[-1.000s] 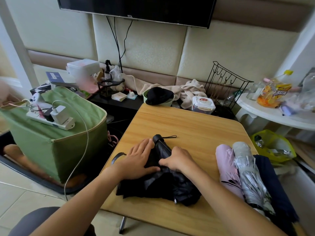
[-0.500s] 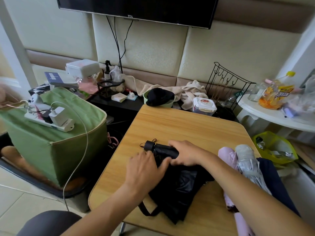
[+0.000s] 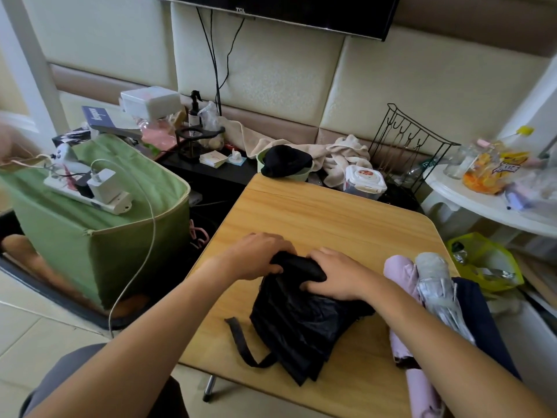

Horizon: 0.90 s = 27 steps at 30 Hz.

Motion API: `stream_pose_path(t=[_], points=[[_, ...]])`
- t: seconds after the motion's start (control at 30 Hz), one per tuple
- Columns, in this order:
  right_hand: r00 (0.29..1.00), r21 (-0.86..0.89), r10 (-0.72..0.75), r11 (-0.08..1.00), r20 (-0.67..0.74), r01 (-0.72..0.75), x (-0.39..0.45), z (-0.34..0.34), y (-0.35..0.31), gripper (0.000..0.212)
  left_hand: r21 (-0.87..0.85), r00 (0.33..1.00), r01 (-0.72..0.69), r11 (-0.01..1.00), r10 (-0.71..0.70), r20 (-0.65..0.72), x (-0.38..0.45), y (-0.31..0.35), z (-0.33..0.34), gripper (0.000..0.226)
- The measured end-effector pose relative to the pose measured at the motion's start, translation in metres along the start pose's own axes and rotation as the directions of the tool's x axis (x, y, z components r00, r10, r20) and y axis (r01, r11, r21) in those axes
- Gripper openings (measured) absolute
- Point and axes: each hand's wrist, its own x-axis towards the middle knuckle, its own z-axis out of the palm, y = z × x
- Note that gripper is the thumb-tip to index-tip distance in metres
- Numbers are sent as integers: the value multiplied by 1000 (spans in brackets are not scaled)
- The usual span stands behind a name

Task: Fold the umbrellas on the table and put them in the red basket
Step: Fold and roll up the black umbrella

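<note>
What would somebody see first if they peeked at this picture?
Probably the two hands, the left hand and the right hand, gripping a crumpled black umbrella in the middle of the wooden table. After that, the pink umbrella and silver umbrella lying together at the table's right edge.

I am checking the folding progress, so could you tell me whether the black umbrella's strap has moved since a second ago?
Yes. The strap now trails off the black umbrella toward the table's near left edge; earlier it lay farther up that edge, by the left wrist.
</note>
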Motion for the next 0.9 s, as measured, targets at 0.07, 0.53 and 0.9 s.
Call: stream_pose_path(t=[0.07, 0.53, 0.9], points=[[997, 5, 57, 998, 42, -57, -8, -5, 11, 49, 1, 1000, 7, 1000, -7, 22, 4, -5, 2, 37], [981, -196, 159, 964, -109, -178, -25, 5, 16, 31, 121, 1000, 17, 993, -15, -15, 14, -4, 12, 41], [965, -266, 129, 945, -229, -190, -37, 20, 3, 33, -271, 998, 43, 962, -29, 57, 0, -15, 9, 49]])
